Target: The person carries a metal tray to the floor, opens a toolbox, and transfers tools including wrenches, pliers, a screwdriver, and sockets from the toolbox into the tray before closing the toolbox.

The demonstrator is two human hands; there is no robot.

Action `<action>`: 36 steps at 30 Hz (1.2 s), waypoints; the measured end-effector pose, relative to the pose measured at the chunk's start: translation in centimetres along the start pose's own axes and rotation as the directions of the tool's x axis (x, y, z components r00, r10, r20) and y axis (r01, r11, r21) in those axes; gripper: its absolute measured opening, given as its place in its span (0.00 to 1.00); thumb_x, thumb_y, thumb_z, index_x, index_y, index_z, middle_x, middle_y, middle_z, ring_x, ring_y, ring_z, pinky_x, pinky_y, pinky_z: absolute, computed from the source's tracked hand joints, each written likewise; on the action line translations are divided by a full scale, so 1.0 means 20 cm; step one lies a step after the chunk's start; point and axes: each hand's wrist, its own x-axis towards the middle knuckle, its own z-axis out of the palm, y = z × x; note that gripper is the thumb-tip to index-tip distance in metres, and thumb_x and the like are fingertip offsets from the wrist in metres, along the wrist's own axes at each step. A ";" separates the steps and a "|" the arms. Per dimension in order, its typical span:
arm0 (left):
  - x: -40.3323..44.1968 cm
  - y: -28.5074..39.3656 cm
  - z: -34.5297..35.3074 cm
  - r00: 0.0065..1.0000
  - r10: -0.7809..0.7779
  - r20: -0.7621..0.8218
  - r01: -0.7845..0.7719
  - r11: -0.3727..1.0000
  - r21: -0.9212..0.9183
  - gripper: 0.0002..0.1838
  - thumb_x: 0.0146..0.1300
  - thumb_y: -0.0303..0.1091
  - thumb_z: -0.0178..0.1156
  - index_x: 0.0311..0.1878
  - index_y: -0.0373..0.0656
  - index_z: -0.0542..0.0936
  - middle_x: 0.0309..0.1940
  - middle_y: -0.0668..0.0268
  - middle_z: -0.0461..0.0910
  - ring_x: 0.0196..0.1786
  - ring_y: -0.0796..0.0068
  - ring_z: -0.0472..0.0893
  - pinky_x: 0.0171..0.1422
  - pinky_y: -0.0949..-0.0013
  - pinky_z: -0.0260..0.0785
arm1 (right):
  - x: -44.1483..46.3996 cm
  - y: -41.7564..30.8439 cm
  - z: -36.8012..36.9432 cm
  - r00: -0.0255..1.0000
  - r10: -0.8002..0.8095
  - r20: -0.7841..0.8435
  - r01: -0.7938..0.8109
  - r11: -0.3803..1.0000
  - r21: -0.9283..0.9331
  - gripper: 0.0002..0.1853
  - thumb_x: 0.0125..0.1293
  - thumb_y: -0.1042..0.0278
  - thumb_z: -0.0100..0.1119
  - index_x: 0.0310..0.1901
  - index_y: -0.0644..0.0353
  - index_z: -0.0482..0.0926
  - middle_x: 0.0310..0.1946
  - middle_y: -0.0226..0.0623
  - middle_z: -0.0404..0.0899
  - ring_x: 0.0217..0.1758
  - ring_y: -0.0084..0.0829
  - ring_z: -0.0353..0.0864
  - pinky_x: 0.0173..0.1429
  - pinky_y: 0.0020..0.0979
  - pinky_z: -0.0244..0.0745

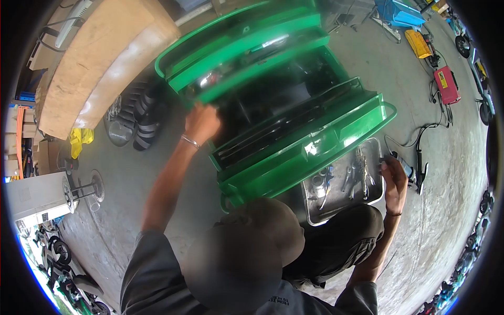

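Observation:
A large green metal toolbox [299, 163] stands open on the floor, its trays spread to both sides of a dark middle compartment. At the left end of its far tray is my left hand [202, 123], fingers curled at the tray's edge; what they hold, if anything, is hidden. My right hand [395, 181] is at the right of the metal tray, with a small dark object [386, 159] between thumb and fingers. Several wrenches and other tools [362, 173] lie in the metal tray [315, 219], beside the toolbox's near side.
A big cardboard piece [105, 63] is at the upper left, with dark sandals [144, 113] near it. A fan [94, 186] stands at the left. On the right lie a power tool [407, 168], a cable and a red case [447, 85]. My knee is beside the metal tray.

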 end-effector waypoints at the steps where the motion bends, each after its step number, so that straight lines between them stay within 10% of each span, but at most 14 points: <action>1: -0.01 0.01 -0.02 1.000 -0.007 0.011 0.007 0.999 -0.040 0.16 0.71 0.37 0.54 0.46 0.30 0.79 0.52 0.42 0.74 0.51 0.42 0.80 0.56 0.46 0.75 | 0.00 -0.04 0.03 1.000 -0.006 0.024 0.007 0.999 -0.043 0.16 0.72 0.68 0.60 0.57 0.68 0.77 0.44 0.33 0.82 0.47 0.22 0.77 0.53 0.26 0.72; 9: -0.39 -0.03 -0.22 0.951 -0.119 -0.285 0.054 0.973 -0.224 0.15 0.74 0.37 0.53 0.50 0.34 0.79 0.49 0.49 0.75 0.50 0.47 0.80 0.51 0.50 0.72 | -0.04 -0.14 0.02 0.999 0.032 0.016 -0.034 0.995 0.089 0.17 0.72 0.66 0.59 0.56 0.68 0.78 0.44 0.33 0.81 0.47 0.20 0.76 0.52 0.25 0.72; 11: -0.45 -0.03 -0.35 0.929 -0.053 -0.367 -0.114 0.902 -0.418 0.13 0.74 0.35 0.51 0.53 0.38 0.78 0.49 0.48 0.75 0.50 0.44 0.77 0.54 0.49 0.70 | -0.03 -0.23 0.03 1.000 0.005 0.010 -0.006 0.996 0.094 0.19 0.72 0.62 0.60 0.57 0.68 0.78 0.45 0.35 0.81 0.48 0.23 0.77 0.53 0.27 0.73; 13: -0.44 0.04 -0.42 0.864 0.059 -0.500 -0.310 0.846 -0.435 0.14 0.74 0.35 0.56 0.55 0.34 0.77 0.42 0.57 0.75 0.38 0.64 0.77 0.43 0.64 0.70 | -0.01 -0.33 0.07 0.994 -0.104 0.046 0.094 0.979 0.180 0.25 0.70 0.54 0.61 0.56 0.69 0.76 0.46 0.37 0.80 0.50 0.27 0.78 0.52 0.29 0.73; 17: -0.43 0.53 -0.47 0.847 0.220 -0.484 -0.523 0.509 -0.684 0.14 0.71 0.34 0.61 0.53 0.34 0.77 0.42 0.60 0.74 0.36 0.72 0.79 0.41 0.68 0.73 | 0.07 -0.35 0.19 0.927 -0.342 0.157 0.260 0.883 0.390 0.45 0.66 0.42 0.63 0.70 0.71 0.60 0.65 0.48 0.70 0.66 0.38 0.72 0.66 0.40 0.70; 19: -0.40 0.81 -0.39 0.772 0.422 -0.475 -0.568 0.122 -0.814 0.14 0.70 0.35 0.62 0.52 0.36 0.78 0.44 0.58 0.76 0.42 0.66 0.80 0.48 0.64 0.74 | 0.11 -0.29 0.24 0.879 -0.458 0.134 0.366 0.828 0.425 0.43 0.71 0.42 0.58 0.72 0.70 0.56 0.68 0.49 0.66 0.70 0.42 0.68 0.69 0.43 0.66; 20: -0.40 0.94 -0.36 0.701 0.584 -0.409 -0.556 0.087 -0.827 0.15 0.71 0.35 0.61 0.53 0.35 0.78 0.46 0.56 0.76 0.44 0.63 0.80 0.51 0.63 0.74 | 0.12 -0.18 0.21 0.940 -0.313 0.139 0.130 0.703 0.699 0.40 0.73 0.44 0.55 0.72 0.70 0.56 0.68 0.49 0.67 0.70 0.43 0.68 0.69 0.45 0.67; 25: -0.42 1.04 -0.21 0.369 0.922 -0.117 -0.492 0.087 -0.866 0.20 0.71 0.36 0.59 0.60 0.33 0.76 0.51 0.53 0.78 0.53 0.54 0.81 0.57 0.57 0.74 | 0.10 -0.12 0.20 0.955 0.291 0.056 -0.249 0.687 0.683 0.20 0.77 0.52 0.50 0.56 0.60 0.74 0.50 0.35 0.79 0.41 0.26 0.75 0.46 0.32 0.75; 29: -0.41 0.83 -0.18 0.624 0.757 -0.194 -0.485 0.180 -0.856 0.19 0.72 0.38 0.60 0.59 0.36 0.78 0.50 0.53 0.82 0.47 0.60 0.85 0.54 0.60 0.76 | 0.13 0.03 0.14 0.949 0.309 0.070 -0.255 0.613 0.747 0.18 0.76 0.53 0.52 0.56 0.57 0.76 0.48 0.30 0.80 0.35 0.18 0.73 0.23 0.19 0.58; 33: -0.34 0.45 -0.10 0.903 0.419 -0.097 -0.190 0.186 -0.964 0.17 0.71 0.40 0.61 0.56 0.39 0.81 0.44 0.58 0.86 0.44 0.69 0.86 0.52 0.66 0.77 | 0.11 0.10 -0.03 0.949 0.275 -0.156 -0.053 0.625 0.779 0.21 0.79 0.60 0.46 0.67 0.61 0.71 0.60 0.39 0.78 0.35 0.19 0.73 0.21 0.16 0.58; 36: -0.16 0.10 0.12 0.986 0.048 -0.159 -0.161 0.503 -0.849 0.14 0.70 0.36 0.62 0.54 0.40 0.81 0.41 0.59 0.86 0.44 0.71 0.86 0.49 0.69 0.78 | 0.05 0.30 -0.15 0.960 0.235 -0.156 -0.037 0.653 0.757 0.24 0.79 0.61 0.44 0.72 0.61 0.65 0.60 0.38 0.77 0.40 0.20 0.71 0.30 0.19 0.63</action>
